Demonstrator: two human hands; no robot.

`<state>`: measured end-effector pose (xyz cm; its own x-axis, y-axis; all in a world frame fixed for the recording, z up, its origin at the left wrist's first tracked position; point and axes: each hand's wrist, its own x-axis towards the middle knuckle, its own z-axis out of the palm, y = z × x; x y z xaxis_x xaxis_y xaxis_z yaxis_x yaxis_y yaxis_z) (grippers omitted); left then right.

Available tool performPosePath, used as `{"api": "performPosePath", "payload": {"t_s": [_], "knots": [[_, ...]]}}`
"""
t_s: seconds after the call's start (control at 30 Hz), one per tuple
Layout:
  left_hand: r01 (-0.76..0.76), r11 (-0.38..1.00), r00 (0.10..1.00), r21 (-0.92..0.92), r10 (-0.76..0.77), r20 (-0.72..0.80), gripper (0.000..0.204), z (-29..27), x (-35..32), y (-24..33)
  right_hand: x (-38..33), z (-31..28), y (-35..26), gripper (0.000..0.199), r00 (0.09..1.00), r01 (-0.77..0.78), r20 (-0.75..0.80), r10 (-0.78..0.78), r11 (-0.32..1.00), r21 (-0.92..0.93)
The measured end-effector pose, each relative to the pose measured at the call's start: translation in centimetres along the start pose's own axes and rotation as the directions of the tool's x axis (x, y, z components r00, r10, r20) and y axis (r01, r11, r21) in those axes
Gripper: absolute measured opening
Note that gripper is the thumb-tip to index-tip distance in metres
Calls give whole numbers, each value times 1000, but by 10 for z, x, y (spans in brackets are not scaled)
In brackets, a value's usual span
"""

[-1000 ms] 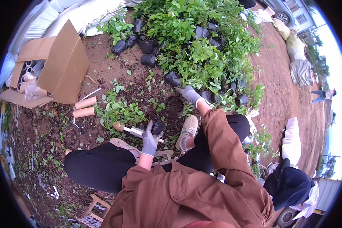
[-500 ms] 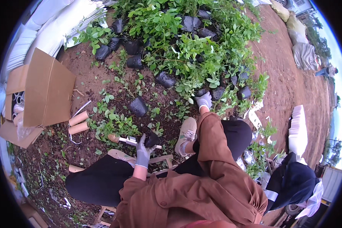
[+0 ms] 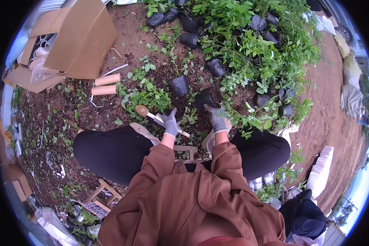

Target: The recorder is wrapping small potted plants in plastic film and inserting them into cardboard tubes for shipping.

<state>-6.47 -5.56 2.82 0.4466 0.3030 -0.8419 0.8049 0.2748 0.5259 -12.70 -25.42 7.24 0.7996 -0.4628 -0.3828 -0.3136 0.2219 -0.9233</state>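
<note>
Over leaf-strewn soil (image 3: 57, 127) by the near edge of the seedling heap (image 3: 254, 53), your right hand (image 3: 217, 119) grips a black nursery bag (image 3: 202, 99), your left hand (image 3: 170, 124) a knob-ended tool (image 3: 153, 117), and squeezing too hard could split the bag.

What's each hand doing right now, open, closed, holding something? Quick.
Left hand: closed on a black plant bag; whether it also grips the white stick beneath can't be told.
Right hand: holding another black bag.

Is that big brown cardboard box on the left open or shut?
Open. The brown cardboard box has its flaps spread, and white tubes show inside.
</note>
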Motion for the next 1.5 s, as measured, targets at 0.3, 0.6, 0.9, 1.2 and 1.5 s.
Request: {"api": "performPosePath", "payload": {"t_s": [0.3,0.6,0.9,1.2,1.5], "knots": [[-520,673,852,526,455,259,80,-15,46,-17,-6,54,-20,47,942,294,287,-173,839,-458],[-273,946,773,175,107,625,51,-54,27,23,4,71,-11,59,888,357,437,-147,819,-449],[-214,895,933,392,68,354,49,-42,12,25,11,75,1,72,780,462,588,-214,831,-310],[-370,920,789,-131,385,479,26,-41,75,-42,-60,120,17,57,988,153,119,-97,648,-746],[-228,966,786,122,109,609,60,-52,16,5,-15,95,22,45,918,338,372,-138,762,-553]]}}
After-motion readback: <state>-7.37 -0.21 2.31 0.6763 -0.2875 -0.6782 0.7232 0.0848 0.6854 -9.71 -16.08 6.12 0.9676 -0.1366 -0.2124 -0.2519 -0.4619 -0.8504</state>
